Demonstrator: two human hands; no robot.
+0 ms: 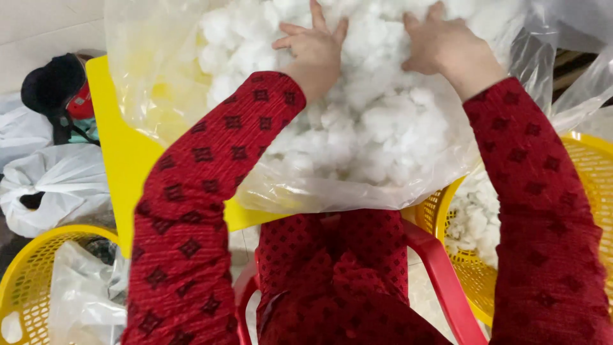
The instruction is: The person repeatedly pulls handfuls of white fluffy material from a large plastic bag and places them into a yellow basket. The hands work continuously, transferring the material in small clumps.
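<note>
A big clear plastic bag (159, 83) full of white fluffy stuffing (383, 128) lies on a yellow table (121, 153) in front of me. My left hand (313, 45) rests on top of the stuffing with fingers spread, palm down. My right hand (444, 45) presses into the stuffing a little to the right, fingers curled into the fluff. Both arms wear red patterned sleeves. Whether either hand has a tuft gripped is hidden by the fluff.
A yellow mesh basket (594, 166) at the right holds more white stuffing (476, 220). Another yellow basket (25, 281) at the lower left holds a white plastic bag (83, 300). I sit on a red chair (444, 275). White bags (57, 185) and a black cap (51, 83) lie at the left.
</note>
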